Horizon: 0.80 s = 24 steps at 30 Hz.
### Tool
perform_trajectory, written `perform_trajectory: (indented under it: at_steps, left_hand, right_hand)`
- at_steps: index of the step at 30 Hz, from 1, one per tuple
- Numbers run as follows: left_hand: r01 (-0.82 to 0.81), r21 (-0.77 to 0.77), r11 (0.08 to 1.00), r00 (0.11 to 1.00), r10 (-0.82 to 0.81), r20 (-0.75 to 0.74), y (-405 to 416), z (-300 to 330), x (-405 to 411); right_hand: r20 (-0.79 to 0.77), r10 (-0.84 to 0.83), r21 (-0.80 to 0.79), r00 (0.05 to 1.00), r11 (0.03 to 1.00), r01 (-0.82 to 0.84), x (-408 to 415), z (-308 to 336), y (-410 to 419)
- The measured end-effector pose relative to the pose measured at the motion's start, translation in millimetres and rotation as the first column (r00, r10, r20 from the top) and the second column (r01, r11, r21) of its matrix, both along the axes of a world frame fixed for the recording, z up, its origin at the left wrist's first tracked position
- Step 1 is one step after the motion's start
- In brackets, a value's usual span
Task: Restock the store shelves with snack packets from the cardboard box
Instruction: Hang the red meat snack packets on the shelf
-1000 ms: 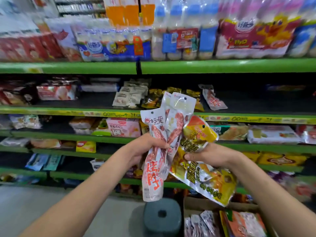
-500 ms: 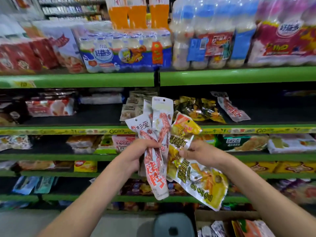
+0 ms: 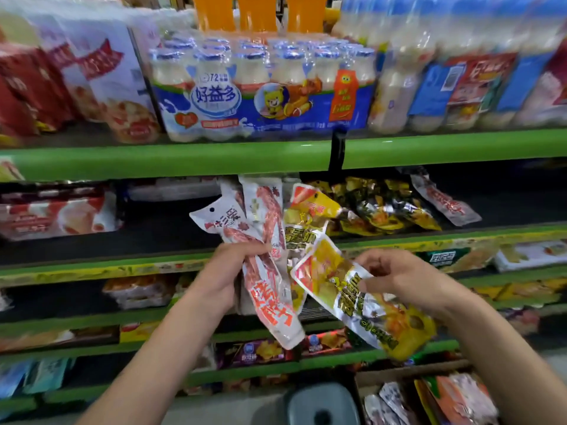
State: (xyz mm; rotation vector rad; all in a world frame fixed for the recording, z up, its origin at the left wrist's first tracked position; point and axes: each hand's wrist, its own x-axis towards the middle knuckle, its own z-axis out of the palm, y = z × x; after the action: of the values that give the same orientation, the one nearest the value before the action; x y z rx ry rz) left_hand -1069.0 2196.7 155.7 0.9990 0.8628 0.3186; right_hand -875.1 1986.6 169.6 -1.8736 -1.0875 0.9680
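Note:
My left hand (image 3: 225, 271) grips a bunch of snack packets in front of the green shelves: red-and-white packets (image 3: 267, 271) and a yellow one (image 3: 302, 228) behind them. My right hand (image 3: 395, 276) pinches another yellow packet (image 3: 368, 305), which tilts down to the right, apart from the bunch. The cardboard box (image 3: 399, 371) sits at the bottom right with more packets inside. On the second shelf (image 3: 153, 240), behind the hands, lie yellow-black packets (image 3: 380, 207) and one red-and-white packet (image 3: 445, 204).
Bottled drink multipacks (image 3: 260, 90) fill the top green shelf. Boxed and bagged snacks line the lower shelves on both sides. A grey stool (image 3: 319, 403) stands on the floor below my hands, left of the box.
The view has tilted up and come nearer the shelf. My right hand has drawn one yellow packet out of the bunch, down and to the right. My left hand keeps its hold.

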Motion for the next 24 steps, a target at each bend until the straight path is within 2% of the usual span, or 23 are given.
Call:
perform_trajectory:
  at_steps: [2,5,8,9,11,15,19,24]
  left_hand:
    - [-0.036,-0.019,0.999,0.999,0.037,0.021,5,-4,-3]
    - [-0.076,-0.047,0.996,0.994,0.080,0.074,-2,-8,-3]
    - [-0.125,-0.030,0.992,0.986,0.128,0.103,-19,-8,1]
    - [-0.136,-0.016,0.991,0.984,0.137,0.109,-26,-9,3]
    - [-0.166,0.038,0.985,0.980,0.161,0.113,-39,-10,6]
    - [-0.207,0.187,0.960,0.970,0.177,0.166,-65,-9,15]
    - [-0.262,0.046,0.964,0.931,0.240,0.276,-91,-2,29]
    - [-0.296,0.016,0.955,0.922,0.281,0.268,-112,-2,41]
  right_hand:
    - [-0.157,-0.108,0.130,0.982,0.983,0.129,-1,4,-2]
    - [-0.483,-0.127,0.272,0.866,0.919,0.286,-5,4,5]
    - [-0.612,-0.162,0.316,0.774,0.848,0.427,-13,0,21]
    - [-0.591,-0.200,0.323,0.782,0.829,0.456,-15,-2,27]
    - [-0.441,-0.270,0.372,0.856,0.813,0.448,-16,-5,37]
    - [-0.254,-0.223,0.453,0.941,0.833,0.319,-17,-7,46]
    - [-0.044,-0.204,0.449,0.978,0.871,0.201,-11,-9,41]
    - [0.186,-0.244,0.505,0.952,0.855,0.121,-5,-14,29]
